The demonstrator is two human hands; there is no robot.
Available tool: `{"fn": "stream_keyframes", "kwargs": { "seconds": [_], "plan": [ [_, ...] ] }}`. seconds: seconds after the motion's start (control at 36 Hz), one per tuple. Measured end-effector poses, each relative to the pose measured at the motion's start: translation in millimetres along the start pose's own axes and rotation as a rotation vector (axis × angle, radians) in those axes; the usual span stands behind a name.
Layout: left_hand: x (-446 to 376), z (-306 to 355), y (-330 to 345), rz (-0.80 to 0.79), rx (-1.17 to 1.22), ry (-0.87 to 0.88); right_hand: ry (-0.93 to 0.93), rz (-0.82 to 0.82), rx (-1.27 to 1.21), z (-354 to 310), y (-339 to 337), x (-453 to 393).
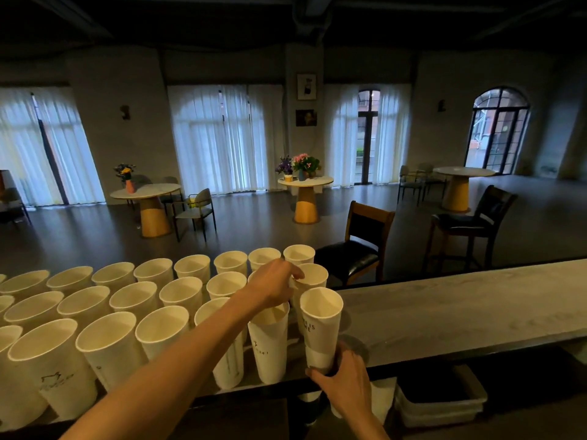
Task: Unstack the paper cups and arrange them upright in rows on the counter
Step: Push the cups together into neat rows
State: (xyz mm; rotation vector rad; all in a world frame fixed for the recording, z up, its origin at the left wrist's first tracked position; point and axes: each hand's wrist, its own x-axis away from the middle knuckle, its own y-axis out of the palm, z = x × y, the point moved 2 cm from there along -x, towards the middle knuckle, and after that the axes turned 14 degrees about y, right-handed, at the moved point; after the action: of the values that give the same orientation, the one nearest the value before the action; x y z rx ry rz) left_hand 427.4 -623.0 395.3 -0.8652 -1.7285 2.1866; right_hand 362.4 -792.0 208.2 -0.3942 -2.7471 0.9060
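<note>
Lots of white paper cups [149, 292] stand upright in rows on the left part of the grey counter [460, 306]. The person is in the middle of adding more. The left hand [276, 285] reaches over the rows and its fingers pinch the rim of a new cup [313, 276] at the right end of a back row. It looks like this cup is just being set down, but the hand hides part of it, so I cannot be sure it touches the counter. The right hand [344, 379] curls round the bottom of the stack [320, 325], held upright at the near edge of the counter. Next, the left hand should let go, come back, and pull the top cup off the stack. Then it should go in the next free spot on the right. How many cups are left in the stack is hard to tell. The rows are cut off at the left edge. Print on the cups is too small to read.
</note>
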Motion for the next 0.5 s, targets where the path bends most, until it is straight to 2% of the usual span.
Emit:
{"fn": "stream_keyframes", "kwargs": {
  "seconds": [0.25, 0.5],
  "plan": [
    [-15, 4, 5, 0.022, -0.042, 0.089, -0.055, 0.028, 0.073, 2, -1, -4],
    [-19, 2, 4, 0.011, -0.090, 0.106, -0.090, 0.060, 0.074, 3, 2, -6]
  ]
}}
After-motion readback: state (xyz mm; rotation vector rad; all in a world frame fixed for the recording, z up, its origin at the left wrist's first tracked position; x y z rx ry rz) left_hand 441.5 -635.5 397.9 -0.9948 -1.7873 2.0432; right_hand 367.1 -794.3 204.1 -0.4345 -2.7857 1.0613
